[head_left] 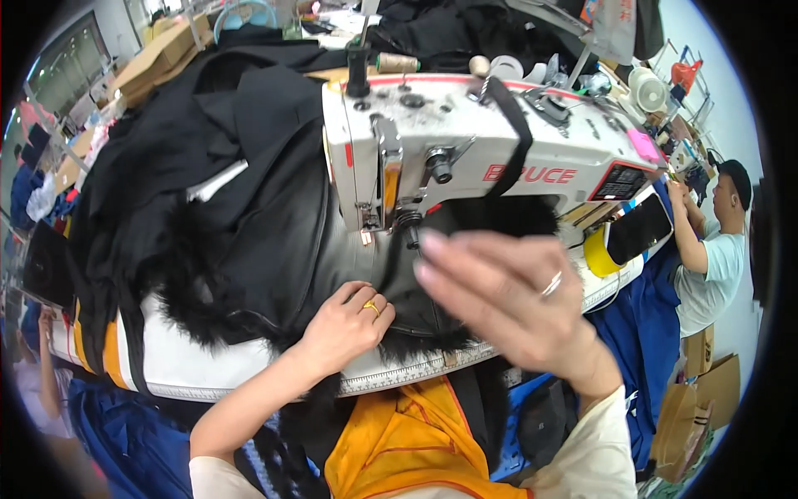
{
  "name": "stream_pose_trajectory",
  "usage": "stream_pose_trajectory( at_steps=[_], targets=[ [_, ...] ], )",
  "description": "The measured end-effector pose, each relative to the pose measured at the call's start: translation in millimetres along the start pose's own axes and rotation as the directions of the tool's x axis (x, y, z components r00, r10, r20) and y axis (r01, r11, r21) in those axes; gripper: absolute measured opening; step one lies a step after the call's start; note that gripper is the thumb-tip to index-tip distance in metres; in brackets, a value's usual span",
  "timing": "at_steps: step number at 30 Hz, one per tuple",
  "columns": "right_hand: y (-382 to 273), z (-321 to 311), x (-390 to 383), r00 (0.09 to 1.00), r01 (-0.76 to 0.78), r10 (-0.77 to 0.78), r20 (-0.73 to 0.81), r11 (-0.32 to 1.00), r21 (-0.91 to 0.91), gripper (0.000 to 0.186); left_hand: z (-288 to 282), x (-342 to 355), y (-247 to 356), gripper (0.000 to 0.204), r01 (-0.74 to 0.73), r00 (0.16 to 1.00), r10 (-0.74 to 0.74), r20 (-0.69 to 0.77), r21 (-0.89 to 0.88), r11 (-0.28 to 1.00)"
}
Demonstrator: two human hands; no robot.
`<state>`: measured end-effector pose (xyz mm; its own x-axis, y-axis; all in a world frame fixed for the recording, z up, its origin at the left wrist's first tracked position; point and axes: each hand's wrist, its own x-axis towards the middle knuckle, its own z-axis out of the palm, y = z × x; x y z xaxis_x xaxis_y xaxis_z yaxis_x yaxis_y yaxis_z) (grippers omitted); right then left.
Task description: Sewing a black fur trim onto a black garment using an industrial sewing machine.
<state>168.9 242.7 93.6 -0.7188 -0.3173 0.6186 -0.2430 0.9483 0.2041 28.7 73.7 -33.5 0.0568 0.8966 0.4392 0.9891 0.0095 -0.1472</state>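
Note:
My left hand (347, 326), wearing a yellow ring, rests with loosely bent fingers on black garment fabric (291, 266) with dark fur trim (187, 299), left of the needle area of a white sewing machine (374, 141). My right hand (507, 299), silver-ringed and motion-blurred, hovers with fingers stretched out just below and right of the presser-foot area, near a dark knob. I see nothing held in it; its thumb is unclear. Some fabric beneath it is hidden. A black strap (514, 125) hangs over the machine's arm.
A phone (638, 229) on a yellow stand sits at the right. A co-worker (715, 249) works there; another person's arm (48, 366) shows at far left. Thread cones (397, 63) stand behind the machine. Cardboard boxes (698, 407) and blue fabric (125, 432) lie below the table's level.

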Motion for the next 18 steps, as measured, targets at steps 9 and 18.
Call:
stream_pose_trajectory(
  at_steps=[9, 18],
  targets=[
    [73, -11, 102, 0.884, 0.215, -0.365, -0.293, 0.872, -0.439, 0.025, -15, -3, 3, 0.023, 0.1, 0.994, -0.095, 0.047, -0.137, 0.986],
    [39, -46, -156, 0.818, -0.511, 0.524, 0.236, 0.851, -0.118, 0.034, -11, -3, 3, 0.025, -0.011, 1.0, 0.012, 0.021, -0.055, 0.998]
  ],
)
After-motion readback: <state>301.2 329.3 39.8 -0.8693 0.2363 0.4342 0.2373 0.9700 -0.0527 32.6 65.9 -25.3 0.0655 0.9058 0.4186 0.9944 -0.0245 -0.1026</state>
